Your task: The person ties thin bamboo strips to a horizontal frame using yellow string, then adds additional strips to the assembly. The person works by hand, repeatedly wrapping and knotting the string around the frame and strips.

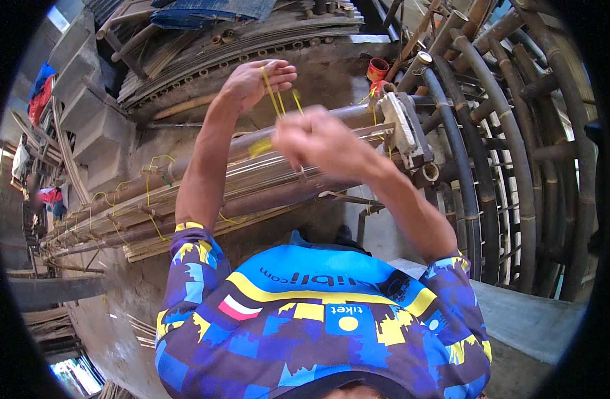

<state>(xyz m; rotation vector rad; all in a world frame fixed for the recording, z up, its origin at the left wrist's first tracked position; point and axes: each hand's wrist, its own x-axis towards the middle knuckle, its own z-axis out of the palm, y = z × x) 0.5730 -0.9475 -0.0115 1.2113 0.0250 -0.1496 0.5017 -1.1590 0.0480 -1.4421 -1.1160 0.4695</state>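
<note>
My left hand (261, 83) is raised with its fingers stretched out. Yellow string (273, 93) loops over its palm and runs down toward my right hand (315, 141). That hand is closed and smeared by motion, with the string leading into its fingers. Just left of it, a blurred yellow patch (259, 146) looks like more of the string. Both hands are above a long rack of bamboo poles and thin strips (248, 174), which has yellow ties (148, 183) along its length.
A pale, worn block (403, 126) caps the rack's right end. Behind it is a red can (377, 69). Bamboo frames (478, 139) crowd the right side. Blue cloth (212, 13) lies on stacked bamboo strips at the back. Concrete steps (92, 126) rise at the left.
</note>
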